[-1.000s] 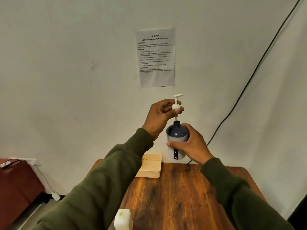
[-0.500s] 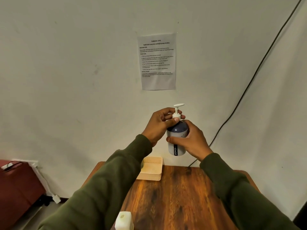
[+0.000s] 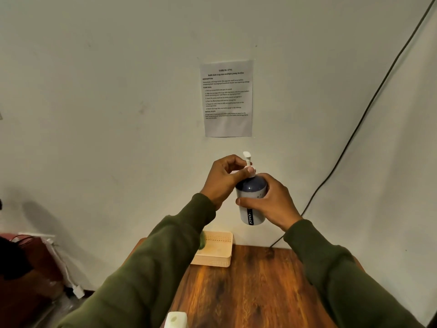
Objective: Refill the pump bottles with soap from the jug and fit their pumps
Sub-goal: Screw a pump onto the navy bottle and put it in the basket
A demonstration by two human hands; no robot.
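Note:
I hold a dark blue and white pump bottle (image 3: 251,192) upright in the air in front of the wall, above the table. My right hand (image 3: 272,202) wraps its body from the right. A white pump (image 3: 247,159) sits in the bottle's neck, its nozzle pointing toward me. My left hand (image 3: 224,178) pinches the pump's collar between thumb and fingers. At the bottom edge, the white top of the jug (image 3: 175,320) shows next to my left sleeve.
A cream perforated bin (image 3: 216,250) stands at the back left of the wooden table (image 3: 255,292). A printed sheet (image 3: 227,98) is taped to the wall. A black cable (image 3: 350,138) runs down the wall at right. A dark red bag (image 3: 28,268) lies on the floor at left.
The pump went from lifted above the open neck down into the bottle. The pump head has since turned, its nozzle swinging from sideways to facing me. The view tilted upward.

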